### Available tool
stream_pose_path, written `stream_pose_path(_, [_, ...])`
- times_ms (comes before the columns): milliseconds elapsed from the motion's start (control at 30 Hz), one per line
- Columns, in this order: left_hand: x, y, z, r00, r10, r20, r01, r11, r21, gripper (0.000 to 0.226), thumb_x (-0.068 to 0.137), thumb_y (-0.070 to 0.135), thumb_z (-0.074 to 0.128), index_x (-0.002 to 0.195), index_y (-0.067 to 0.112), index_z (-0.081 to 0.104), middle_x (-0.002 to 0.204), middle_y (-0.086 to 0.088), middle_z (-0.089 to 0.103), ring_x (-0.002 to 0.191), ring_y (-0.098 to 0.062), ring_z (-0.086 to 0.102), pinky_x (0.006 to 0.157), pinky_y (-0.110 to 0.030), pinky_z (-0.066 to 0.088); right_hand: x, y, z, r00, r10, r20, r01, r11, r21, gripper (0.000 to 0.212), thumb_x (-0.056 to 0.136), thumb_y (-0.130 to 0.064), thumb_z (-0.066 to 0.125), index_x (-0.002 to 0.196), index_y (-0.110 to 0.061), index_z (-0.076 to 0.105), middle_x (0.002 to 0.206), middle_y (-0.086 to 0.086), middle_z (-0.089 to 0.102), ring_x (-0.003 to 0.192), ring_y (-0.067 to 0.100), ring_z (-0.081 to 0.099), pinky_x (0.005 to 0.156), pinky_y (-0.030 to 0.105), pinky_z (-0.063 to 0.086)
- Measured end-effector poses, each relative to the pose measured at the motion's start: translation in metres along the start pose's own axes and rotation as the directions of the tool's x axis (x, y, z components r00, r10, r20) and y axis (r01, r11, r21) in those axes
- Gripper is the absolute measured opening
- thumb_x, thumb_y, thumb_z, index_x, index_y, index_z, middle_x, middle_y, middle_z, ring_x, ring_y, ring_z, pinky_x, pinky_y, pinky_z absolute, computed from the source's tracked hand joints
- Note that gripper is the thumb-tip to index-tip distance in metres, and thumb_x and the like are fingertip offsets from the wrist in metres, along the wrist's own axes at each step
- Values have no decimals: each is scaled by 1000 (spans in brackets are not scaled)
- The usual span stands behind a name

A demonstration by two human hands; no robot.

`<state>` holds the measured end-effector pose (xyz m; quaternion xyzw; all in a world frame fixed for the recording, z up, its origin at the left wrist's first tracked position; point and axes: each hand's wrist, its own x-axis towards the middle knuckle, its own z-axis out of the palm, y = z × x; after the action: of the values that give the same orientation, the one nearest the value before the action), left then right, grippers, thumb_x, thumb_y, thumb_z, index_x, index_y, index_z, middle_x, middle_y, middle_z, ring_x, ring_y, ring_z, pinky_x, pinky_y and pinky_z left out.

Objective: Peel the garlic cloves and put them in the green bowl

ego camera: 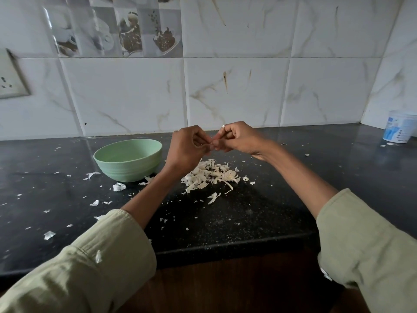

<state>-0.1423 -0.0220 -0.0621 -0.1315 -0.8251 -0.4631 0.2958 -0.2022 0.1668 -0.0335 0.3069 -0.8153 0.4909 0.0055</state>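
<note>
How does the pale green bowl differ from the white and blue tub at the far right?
The pale green ribbed bowl is wide, low and plain; the white tub with blue print is taller, narrower and labelled. The bowl sits beside the peel pile; the tub stands by the wall corner. Both rest upright on the black counter.

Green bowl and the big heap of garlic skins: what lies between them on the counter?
In the head view, the left forearm crosses above that stretch between green bowl and skin heap; small skin scraps lie there.

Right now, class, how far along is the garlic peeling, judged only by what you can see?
Done: a pile of peels lies on the counter, so much peeling has happened. In hand: the left hand and right hand pinch a clove between them. Left: getting it into the green bowl, whose contents are hidden.
</note>
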Motion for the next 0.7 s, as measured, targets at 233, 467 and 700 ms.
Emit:
stream_pose_path(233, [7, -15, -5, 999, -33, -28, 38, 980, 197, 13, 88, 6, 79, 94, 17, 76, 84, 11, 75, 78, -2, 70, 76, -21, 59, -10, 7, 1, 999, 28, 20, -13, 845, -535, 17, 90, -19, 79, 101, -8, 72, 89, -5, 73, 71, -3, 63, 60, 7, 42])
stream_pose_path(467, [7, -15, 0, 999, -25, 32, 15, 961, 276, 10, 92, 7, 73, 94, 15, 77, 87, 8, 74, 83, -4, 68, 71, -17, 51, -12, 5, 2, 997, 46, 69, 17, 703, -711, 14, 95, -20, 73, 101, -11, 65, 83, -12, 56, 71, -4, 49, 59, 13, 36])
stream_pose_path(700, [9, -20, -1, 999, -19, 37, 7, 952, 307, 17, 89, 3, 68, 94, 17, 76, 90, 6, 75, 84, -12, 70, 80, -32, 59, -4, -12, 11, 868, -469, -162, 224, 662, -715, 10, 96, -7, 67, 88, -10, 61, 79, -1, 62, 72, 12, 54, 74, 25, 42])
